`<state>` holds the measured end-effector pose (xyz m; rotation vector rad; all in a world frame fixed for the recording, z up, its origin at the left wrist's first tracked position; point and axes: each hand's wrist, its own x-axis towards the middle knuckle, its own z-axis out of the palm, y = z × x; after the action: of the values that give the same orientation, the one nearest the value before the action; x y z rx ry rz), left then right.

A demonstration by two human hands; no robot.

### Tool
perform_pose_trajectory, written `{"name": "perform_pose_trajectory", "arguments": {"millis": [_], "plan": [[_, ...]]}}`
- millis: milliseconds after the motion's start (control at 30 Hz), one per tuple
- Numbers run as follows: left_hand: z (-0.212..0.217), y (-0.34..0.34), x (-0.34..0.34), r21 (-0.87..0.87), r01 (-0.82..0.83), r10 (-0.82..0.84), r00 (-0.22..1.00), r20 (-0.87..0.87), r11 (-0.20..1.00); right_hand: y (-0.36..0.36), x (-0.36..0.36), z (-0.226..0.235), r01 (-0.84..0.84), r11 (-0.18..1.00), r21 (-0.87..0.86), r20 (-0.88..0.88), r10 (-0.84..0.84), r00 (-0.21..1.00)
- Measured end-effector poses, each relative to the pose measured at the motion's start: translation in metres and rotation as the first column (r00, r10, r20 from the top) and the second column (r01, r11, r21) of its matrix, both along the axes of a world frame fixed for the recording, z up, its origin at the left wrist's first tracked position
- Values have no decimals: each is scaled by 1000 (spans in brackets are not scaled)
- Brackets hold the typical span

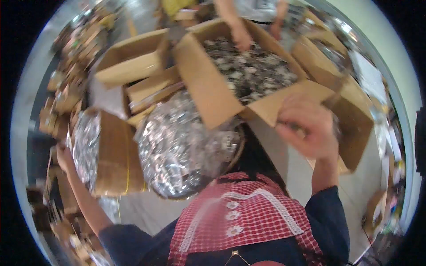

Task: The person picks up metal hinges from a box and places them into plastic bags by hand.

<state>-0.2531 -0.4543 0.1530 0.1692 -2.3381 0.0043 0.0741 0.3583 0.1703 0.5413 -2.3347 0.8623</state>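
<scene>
Cardboard box of small silvery parts tips under my gripping right hand, half emptied into clear bag; I can't tell my left hand's grip.

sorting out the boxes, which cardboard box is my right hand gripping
The big open box at top centre, full of small silvery pieces. Your right hand grips its near flap; the other boxes lie off to the left and right.

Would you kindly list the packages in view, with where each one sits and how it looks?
Big open carton: centre top, brown cardboard, full of small silvery pieces; right hand grips its flap.
Clear bag: centre, rounded, shiny silver contents.
Side carton: left, brown, silvery contents; left hand at its edge.
Empty carton: upper left, brown.
</scene>
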Motion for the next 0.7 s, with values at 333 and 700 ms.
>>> {"name": "perform_pose_trajectory", "arguments": {"millis": [333,700], "plan": [[-121,241,12,779,269,-681,685,259,567,275,93,-133,299,575,762,596,-803,25],[-73,411,112,869,417,-935,332,126,265,256,73,-153,464,729,503,830,-558,-22]]}}
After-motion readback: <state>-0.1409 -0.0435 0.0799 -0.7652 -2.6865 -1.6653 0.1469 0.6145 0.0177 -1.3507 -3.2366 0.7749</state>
